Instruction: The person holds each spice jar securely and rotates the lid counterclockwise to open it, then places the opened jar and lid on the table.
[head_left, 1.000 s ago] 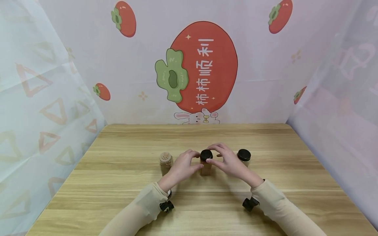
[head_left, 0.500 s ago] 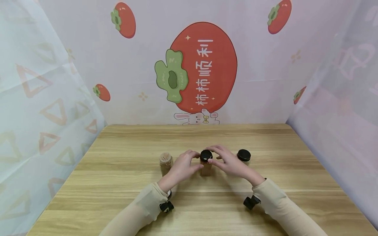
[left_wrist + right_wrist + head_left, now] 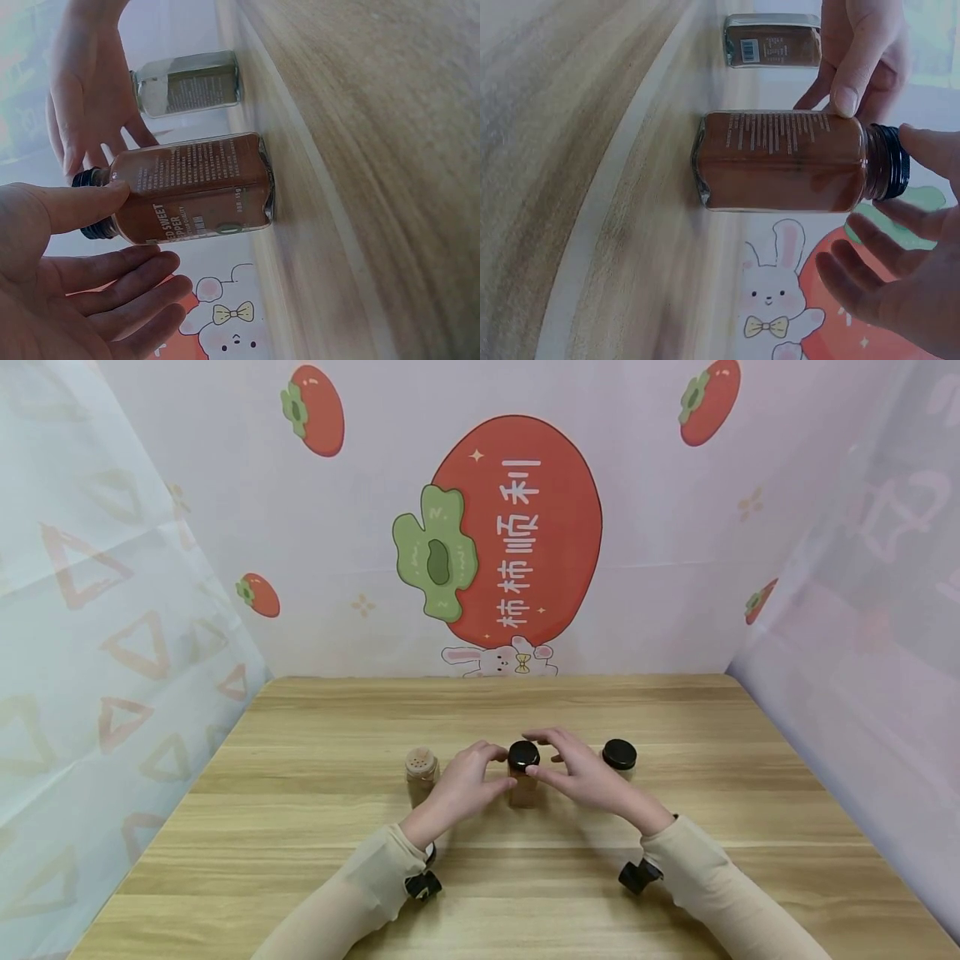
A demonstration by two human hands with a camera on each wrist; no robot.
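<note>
A spice jar (image 3: 523,789) of red-brown powder stands upright on the table, its label reading "sweet pepper" in the left wrist view. My left hand (image 3: 467,782) holds its upper body, thumb on the near side and fingers on the far side. At the top sits a black screw lid (image 3: 891,161), which my right hand (image 3: 581,770) pinches by the rim between thumb and fingers. The other right fingers are spread apart from the glass in the right wrist view (image 3: 855,274).
Left of my left hand stands a spice jar (image 3: 422,768) with a bare perforated shaker top. A black-lidded jar (image 3: 619,754) stands behind my right hand. Near the left cuff, a small round dark-and-white thing (image 3: 430,853) is mostly hidden. A patterned backdrop rises behind the table (image 3: 337,718).
My right fingers have shifted slightly around the lid, and the right wrist has moved a little to the right. The left hand and the jar have stayed in place.
</note>
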